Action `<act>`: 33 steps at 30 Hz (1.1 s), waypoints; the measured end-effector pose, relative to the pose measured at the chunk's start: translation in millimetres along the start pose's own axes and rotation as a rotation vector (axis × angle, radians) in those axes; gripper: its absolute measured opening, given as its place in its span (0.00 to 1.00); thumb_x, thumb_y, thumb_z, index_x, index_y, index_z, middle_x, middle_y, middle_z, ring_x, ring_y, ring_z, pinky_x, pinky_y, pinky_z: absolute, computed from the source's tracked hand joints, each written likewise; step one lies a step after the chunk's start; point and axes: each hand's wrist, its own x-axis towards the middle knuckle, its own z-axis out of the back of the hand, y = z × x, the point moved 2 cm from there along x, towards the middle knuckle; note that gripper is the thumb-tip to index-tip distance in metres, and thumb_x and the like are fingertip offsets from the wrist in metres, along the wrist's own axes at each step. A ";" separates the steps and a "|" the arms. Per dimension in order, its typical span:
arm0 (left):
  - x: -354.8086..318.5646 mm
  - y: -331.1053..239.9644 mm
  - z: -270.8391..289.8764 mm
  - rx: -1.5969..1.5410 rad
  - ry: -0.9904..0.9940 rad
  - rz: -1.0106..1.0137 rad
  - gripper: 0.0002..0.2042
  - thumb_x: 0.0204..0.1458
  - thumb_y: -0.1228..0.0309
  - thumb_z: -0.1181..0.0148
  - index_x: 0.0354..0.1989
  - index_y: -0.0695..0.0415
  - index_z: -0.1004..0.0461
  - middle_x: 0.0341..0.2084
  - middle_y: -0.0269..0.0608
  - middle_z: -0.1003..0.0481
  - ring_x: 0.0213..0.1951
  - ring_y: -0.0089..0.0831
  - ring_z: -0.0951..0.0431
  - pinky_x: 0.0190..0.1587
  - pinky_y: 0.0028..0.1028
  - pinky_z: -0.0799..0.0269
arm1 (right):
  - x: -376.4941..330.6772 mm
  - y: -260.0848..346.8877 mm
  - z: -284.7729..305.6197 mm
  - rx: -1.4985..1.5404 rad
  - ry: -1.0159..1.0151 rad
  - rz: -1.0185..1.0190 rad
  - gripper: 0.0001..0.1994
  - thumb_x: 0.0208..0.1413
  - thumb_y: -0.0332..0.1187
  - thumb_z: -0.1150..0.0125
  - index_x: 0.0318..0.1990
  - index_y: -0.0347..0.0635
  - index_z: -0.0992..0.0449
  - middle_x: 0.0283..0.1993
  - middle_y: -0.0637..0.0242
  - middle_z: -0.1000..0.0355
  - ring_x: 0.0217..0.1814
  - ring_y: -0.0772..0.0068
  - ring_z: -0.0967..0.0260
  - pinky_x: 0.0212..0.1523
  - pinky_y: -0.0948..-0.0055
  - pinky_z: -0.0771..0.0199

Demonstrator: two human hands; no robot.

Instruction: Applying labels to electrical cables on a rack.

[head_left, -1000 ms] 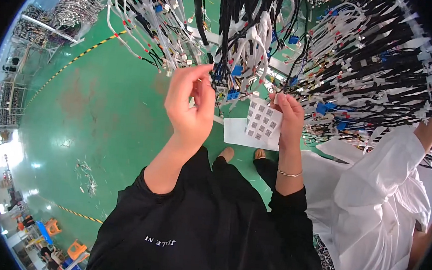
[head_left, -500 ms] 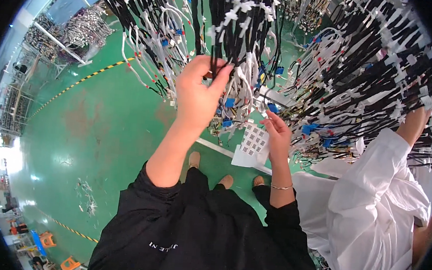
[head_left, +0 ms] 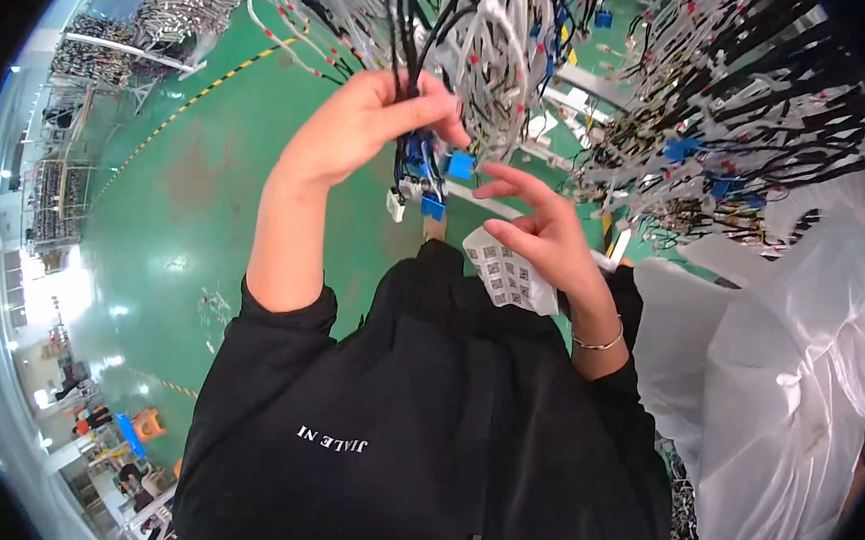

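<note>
My left hand (head_left: 383, 121) is closed around a bunch of black cables of a hanging wire harness (head_left: 415, 48). Below its fingers dangle the cable ends, with a blue connector (head_left: 433, 207) and a white connector (head_left: 395, 205). Another blue connector (head_left: 461, 165) hangs close to the fingertips of my right hand (head_left: 546, 228). That hand keeps a white label sheet (head_left: 501, 268), printed with rows of small square codes, against its palm, while its index finger stretches toward the connectors. How the lower fingers grip the sheet is hidden.
Dense bundles of black and white harnesses (head_left: 735, 101) hang at the right. White shiny material (head_left: 777, 364) drapes beside my right arm. More harness racks (head_left: 174, 16) stand far left, past a yellow-black floor line (head_left: 178, 112). An orange stool (head_left: 148, 425) is at the lower left.
My view has shifted and my left hand has slid down the cables toward their connector ends. My right hand, with the label sheet, has come nearer to me. The co-worker's arm is no longer visible.
</note>
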 end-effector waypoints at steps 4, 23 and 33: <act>-3.4 2.3 -6.6 -0.170 -0.032 0.092 0.14 0.61 0.60 0.42 0.32 0.59 0.23 0.28 0.39 0.19 0.33 0.23 0.21 0.42 0.24 0.28 | -10.6 4.4 -21.7 0.003 -0.032 0.001 0.31 0.50 0.24 0.32 0.61 0.39 0.38 0.50 0.63 0.26 0.21 0.94 0.45 0.25 0.88 0.40; -16.0 -7.5 -22.0 -0.199 0.274 -0.044 0.16 0.57 0.71 0.43 0.52 0.65 0.30 0.45 0.46 0.23 0.51 0.35 0.23 0.58 0.33 0.31 | -25.8 -11.3 -23.8 0.923 0.113 -0.060 0.17 0.62 0.35 0.44 0.53 0.33 0.28 0.26 0.75 0.38 0.22 0.87 0.46 0.22 0.83 0.41; -22.0 -10.1 -20.9 -0.159 0.368 0.019 0.18 0.57 0.71 0.43 0.55 0.65 0.31 0.46 0.50 0.22 0.43 0.34 0.19 0.51 0.31 0.26 | -44.1 -16.1 -5.9 1.373 0.225 0.094 0.29 0.63 0.28 0.50 0.69 0.30 0.50 0.31 0.70 0.43 0.25 0.83 0.44 0.21 0.81 0.37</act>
